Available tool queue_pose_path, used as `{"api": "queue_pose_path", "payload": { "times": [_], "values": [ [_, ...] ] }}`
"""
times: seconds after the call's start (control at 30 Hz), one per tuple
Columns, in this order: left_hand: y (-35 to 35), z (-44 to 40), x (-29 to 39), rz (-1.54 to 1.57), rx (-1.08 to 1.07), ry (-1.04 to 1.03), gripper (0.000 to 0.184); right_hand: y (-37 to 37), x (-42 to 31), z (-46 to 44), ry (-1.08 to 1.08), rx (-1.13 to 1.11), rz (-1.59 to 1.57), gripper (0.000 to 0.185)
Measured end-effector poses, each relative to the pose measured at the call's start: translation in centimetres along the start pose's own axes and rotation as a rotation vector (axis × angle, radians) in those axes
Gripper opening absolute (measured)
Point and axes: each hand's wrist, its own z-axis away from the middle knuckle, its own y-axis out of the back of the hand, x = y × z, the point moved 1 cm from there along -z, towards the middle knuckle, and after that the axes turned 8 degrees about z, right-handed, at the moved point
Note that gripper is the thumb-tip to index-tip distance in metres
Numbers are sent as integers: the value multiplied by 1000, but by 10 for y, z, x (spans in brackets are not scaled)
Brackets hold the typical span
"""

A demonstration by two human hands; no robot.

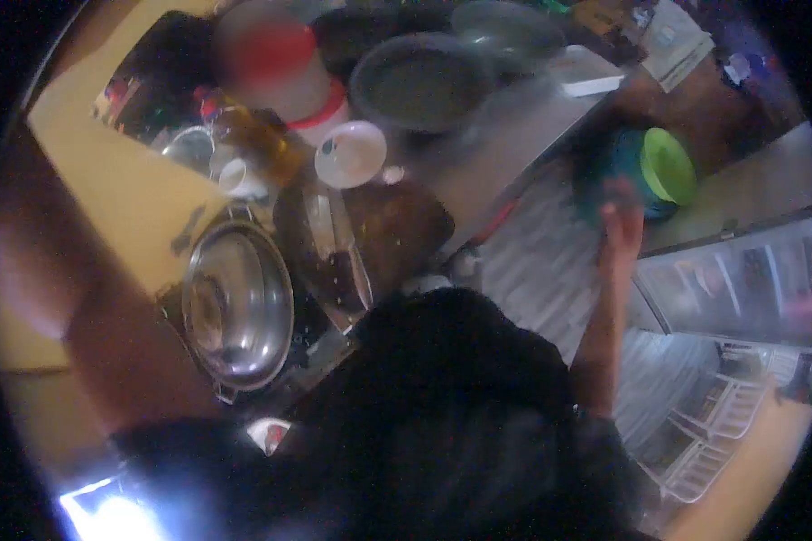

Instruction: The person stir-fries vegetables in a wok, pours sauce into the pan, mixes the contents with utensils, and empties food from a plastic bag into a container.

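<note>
Counter (532, 122) bears brown board (410, 225) right of steel basin (257, 298); farther right, right hand (622, 216) by green bowl (669, 167), finger grip indiscernible.

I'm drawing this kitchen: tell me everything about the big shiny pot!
The shiny pot is round, wide and silvery, like metal, with small handles on opposite sides. It looks upright, without a lid. A brownish patch shows inside; perhaps food, perhaps reflection. It sits beside the brown board; the right hand is away from it.

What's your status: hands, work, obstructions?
Right hand at round teal plastic container and round lime-green plastic bowl; grip too blurred. Left hand not visible. Round steel pan, opposite side, out of the way.
</note>
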Motion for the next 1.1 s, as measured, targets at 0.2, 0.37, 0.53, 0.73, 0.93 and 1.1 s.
{"api": "queue_pose_path", "payload": {
  "times": [0.2, 0.37, 0.53, 0.73, 0.93, 1.1],
  "values": [
    [5, 205, 83, 377, -99, 744, 55, -86, -82, -4, 187, -311, -730, 99],
    [22, 402, 96, 259, -175, 1374, 42, -141, 88, 19, -9, -814, 27, 74],
    [36, 436, 115, 147, -67, 1335, 51, -155, 130, 18, 37, -889, -115, 58],
    [25, 442, 124, 148, 91, 1199, 58, -146, 49, 16, -511, -1072, -9, 69],
    [27, 437, 130, -115, -184, 1075, 64, -179, 125, -15, 395, -1118, 99, 66],
    [14, 401, 150, -303, -439, 1039, 62, -171, 60, 17, 508, -976, -35, 82]
  ]
}}
